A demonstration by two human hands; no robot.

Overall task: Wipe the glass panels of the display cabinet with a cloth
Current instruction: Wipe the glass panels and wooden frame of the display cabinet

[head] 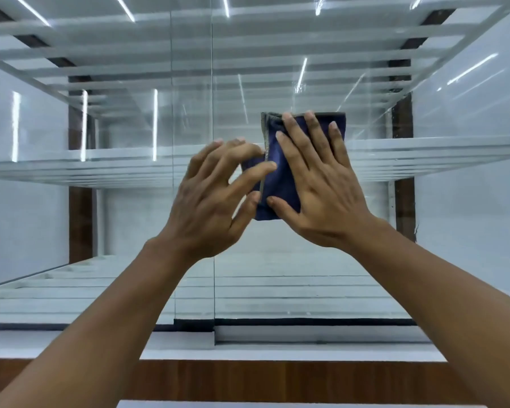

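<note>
A folded dark blue cloth (280, 184) with a grey stitched edge lies flat against the front glass panel (306, 275) of the display cabinet, just right of centre. My right hand (321, 184) presses on it with fingers spread, pointing up. My left hand (215, 198) is beside it on the left, its thumb and fingertips pinching the cloth's left edge. The lower part of the cloth is hidden behind both hands.
Two sliding glass panes overlap at a vertical edge (213, 201) near centre. Glass shelves (424, 154) run across inside, with mirrored walls reflecting strip lights. A white sill (277, 353) and a wood-grain base (277, 381) lie below.
</note>
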